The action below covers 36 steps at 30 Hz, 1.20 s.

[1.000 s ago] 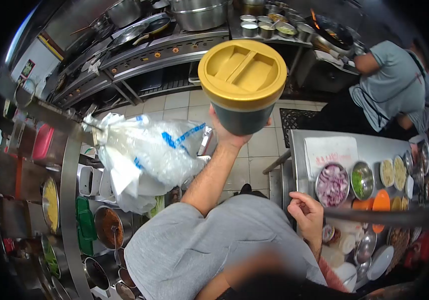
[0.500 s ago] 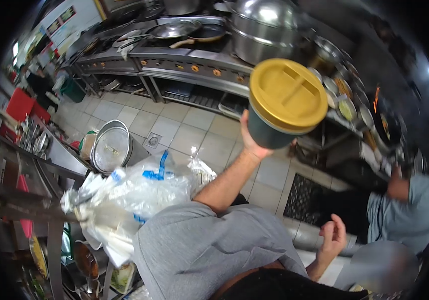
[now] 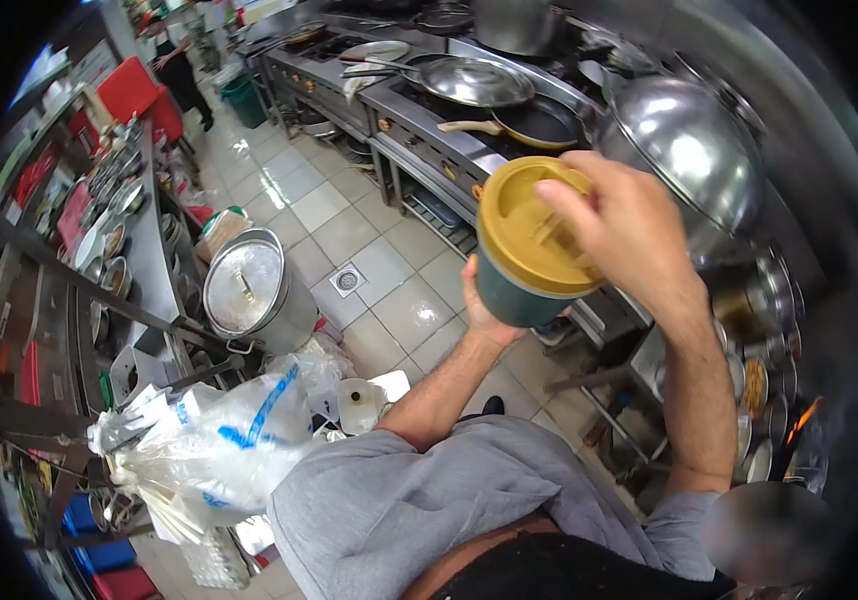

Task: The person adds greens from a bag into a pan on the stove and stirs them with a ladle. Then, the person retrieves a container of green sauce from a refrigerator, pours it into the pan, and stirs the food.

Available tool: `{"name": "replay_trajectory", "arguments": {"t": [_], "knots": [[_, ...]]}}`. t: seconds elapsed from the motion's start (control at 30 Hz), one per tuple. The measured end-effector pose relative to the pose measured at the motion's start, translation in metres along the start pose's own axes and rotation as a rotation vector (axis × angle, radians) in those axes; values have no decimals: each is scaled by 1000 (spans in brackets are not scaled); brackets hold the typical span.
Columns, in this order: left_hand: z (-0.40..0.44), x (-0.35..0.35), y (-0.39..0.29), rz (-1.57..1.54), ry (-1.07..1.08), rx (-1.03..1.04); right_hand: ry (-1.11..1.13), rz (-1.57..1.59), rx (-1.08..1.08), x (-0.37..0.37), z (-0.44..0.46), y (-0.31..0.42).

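A dark green tub [image 3: 517, 292] with a yellow lid [image 3: 515, 218] is held up in front of my body, slightly tilted. Underneath, my left hand [image 3: 494, 322] is closed around its lower part, with the thumb showing on the left side and most fingers hidden behind it. From the right, my right hand [image 3: 634, 220] reaches over the top, its fingers closed on the raised grip across the lid. The lid sits on the tub's rim. What is inside the tub is hidden.
A stove [image 3: 429, 130] runs along the far side, carrying a frying pan [image 3: 539, 122] and a large domed steamer [image 3: 694, 145]. A big lidded pot [image 3: 246, 285] stands on the tiled floor at left, near plastic bags [image 3: 239, 425]. Another person [image 3: 181, 75] stands far back.
My right hand has come up from low on the right and taken hold of the lid. My view has turned to the right, and the nearby co-worker has left it.
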<state>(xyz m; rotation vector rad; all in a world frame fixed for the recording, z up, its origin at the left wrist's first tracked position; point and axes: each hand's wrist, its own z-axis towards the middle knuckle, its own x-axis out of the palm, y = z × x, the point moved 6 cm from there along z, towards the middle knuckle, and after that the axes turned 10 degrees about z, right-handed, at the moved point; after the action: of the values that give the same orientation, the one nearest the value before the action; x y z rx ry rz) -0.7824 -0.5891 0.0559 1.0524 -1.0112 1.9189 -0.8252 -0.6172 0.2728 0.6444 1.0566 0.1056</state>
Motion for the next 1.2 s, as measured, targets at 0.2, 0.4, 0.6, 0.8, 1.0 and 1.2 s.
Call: {"name": "replay_trajectory", "arguments": {"t": [0.2, 0.4, 0.6, 0.8, 1.0, 1.2], "knots": [[40, -69, -65, 125, -276, 339, 314, -16, -208, 88, 114, -24], [49, -117, -146, 187, -309, 560, 575, 154, -307, 166, 195, 0], [66, -163, -241, 155, -398, 690, 682, 261, -490, 229, 276, 39], [102, -193, -363, 214, -349, 702, 685, 290, -676, 285, 380, 86], [134, -249, -460, 234, -419, 714, 687, 418, -803, 330, 496, 122], [186, -283, -557, 257, -407, 784, 566, 510, -740, 379, 646, 124]]}}
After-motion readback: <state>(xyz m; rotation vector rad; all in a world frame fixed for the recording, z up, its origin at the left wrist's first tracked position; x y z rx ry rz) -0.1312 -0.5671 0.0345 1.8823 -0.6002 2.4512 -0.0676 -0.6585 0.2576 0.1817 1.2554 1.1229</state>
